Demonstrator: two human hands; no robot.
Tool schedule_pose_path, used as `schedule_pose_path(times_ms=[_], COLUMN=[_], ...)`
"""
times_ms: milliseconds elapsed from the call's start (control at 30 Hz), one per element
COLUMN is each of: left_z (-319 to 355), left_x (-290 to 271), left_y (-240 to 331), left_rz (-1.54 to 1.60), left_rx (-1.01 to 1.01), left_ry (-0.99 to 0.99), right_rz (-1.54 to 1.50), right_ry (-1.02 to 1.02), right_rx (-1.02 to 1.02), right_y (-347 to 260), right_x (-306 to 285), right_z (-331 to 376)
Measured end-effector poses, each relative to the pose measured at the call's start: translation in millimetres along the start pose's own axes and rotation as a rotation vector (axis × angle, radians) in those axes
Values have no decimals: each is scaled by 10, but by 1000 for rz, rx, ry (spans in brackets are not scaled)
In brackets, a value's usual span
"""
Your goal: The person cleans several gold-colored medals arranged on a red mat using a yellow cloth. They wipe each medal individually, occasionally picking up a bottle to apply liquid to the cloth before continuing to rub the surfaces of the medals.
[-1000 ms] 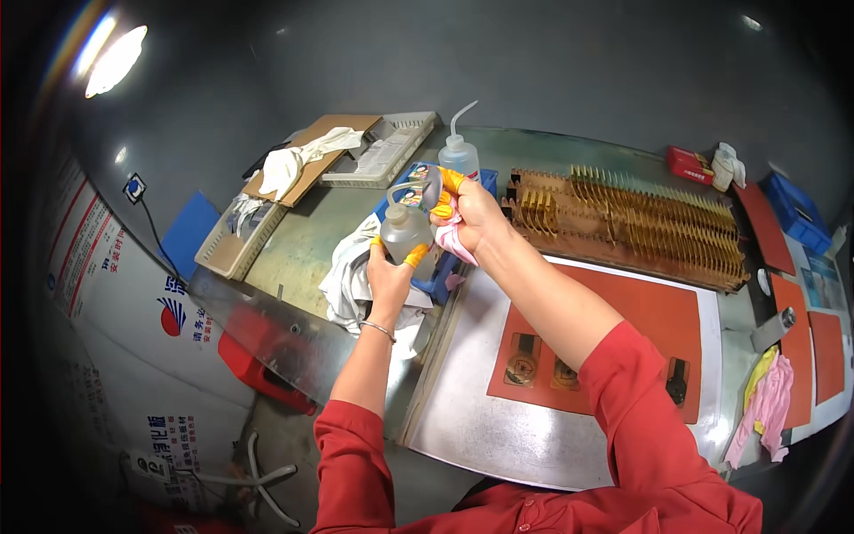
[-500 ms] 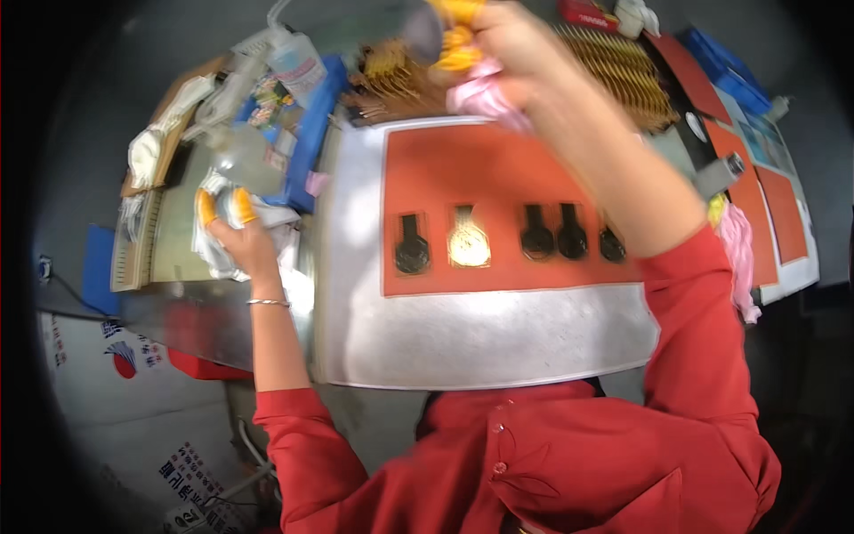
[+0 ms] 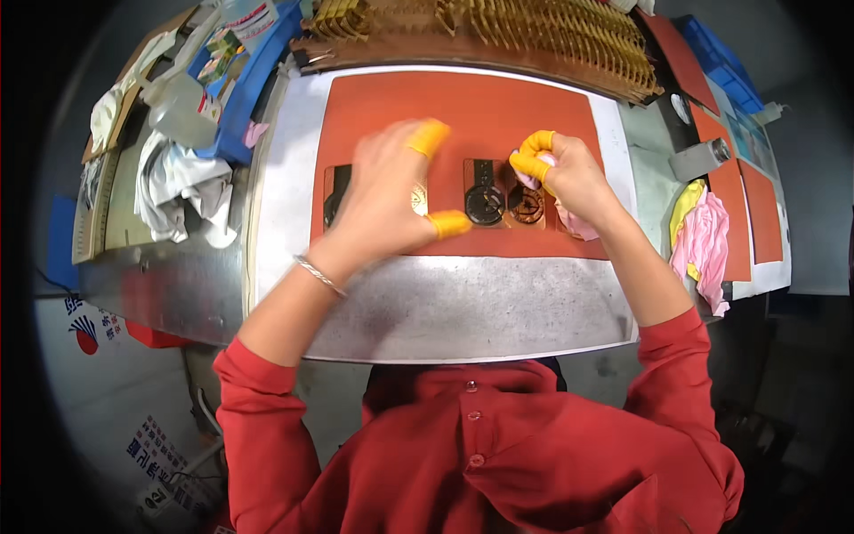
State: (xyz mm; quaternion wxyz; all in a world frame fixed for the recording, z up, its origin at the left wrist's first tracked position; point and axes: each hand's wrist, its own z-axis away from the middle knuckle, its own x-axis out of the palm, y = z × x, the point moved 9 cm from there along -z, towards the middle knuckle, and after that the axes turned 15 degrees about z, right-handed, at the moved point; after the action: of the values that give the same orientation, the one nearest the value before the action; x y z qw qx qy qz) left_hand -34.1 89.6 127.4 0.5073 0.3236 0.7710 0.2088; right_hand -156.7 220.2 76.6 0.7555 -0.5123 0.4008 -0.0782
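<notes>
Several flat pieces, each a disc with a rectangular tab, lie in a row on an orange-red mat (image 3: 463,102). A dark piece (image 3: 485,205) shows in the middle, with a dark-and-gold piece (image 3: 527,206) beside it. My left hand (image 3: 378,196), blurred, hovers over the row's left part, its yellow-capped thumb and finger spread and nothing between them. It partly hides a gold piece (image 3: 420,194) and another dark piece (image 3: 333,191). In my right hand (image 3: 576,176), also yellow-capped, a pink cloth (image 3: 578,223) is pinched just above the right end of the row.
Racks of gold pieces (image 3: 551,44) stand along the back. At left are a white cloth (image 3: 182,182), a clear bottle (image 3: 184,111) and a blue tray (image 3: 240,111). To the right lie a grey canister (image 3: 698,160) and a pink cloth heap (image 3: 703,236).
My left hand has left the white cloth and come right, over the mat. My right hand has come back from the racks, down to the row, with the pink cloth. The view has shifted.
</notes>
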Motion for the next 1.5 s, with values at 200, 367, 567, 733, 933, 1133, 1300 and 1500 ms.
schedule_pose_path(times_ms=[200, 367, 567, 733, 933, 1133, 1300, 1500], left_z=[-129, -103, -246, -31, 549, 805, 874, 896], left_x=[722, 740, 537, 62, -974, -1235, -1214, -1182], left_y=[-98, -82, -189, -321, -893, -1140, -1159, -1182], left_rz=[-20, -19, -65, 30, 85, -90, -17, -14], left_rx=[-78, -65, -62, -126, -213, -175, -178, -216], left_ry=[-288, -238, -282, -72, 549, 667, 698, 701], right_rz=[16, -65, 283, 517, 747, 898, 973, 973], right_ry=[-4, 20, 12, -18, 105, 153, 104, 220], right_rx=[12, 53, -95, -207, -284, -317, -333, -367], right_y=[45, 262, 33, -244, -356, -364, -324, -355], right_x=[-224, -250, 13, 349, 578, 716, 860, 786], right_z=[181, 281, 90, -81, -315, -214, 85, -73])
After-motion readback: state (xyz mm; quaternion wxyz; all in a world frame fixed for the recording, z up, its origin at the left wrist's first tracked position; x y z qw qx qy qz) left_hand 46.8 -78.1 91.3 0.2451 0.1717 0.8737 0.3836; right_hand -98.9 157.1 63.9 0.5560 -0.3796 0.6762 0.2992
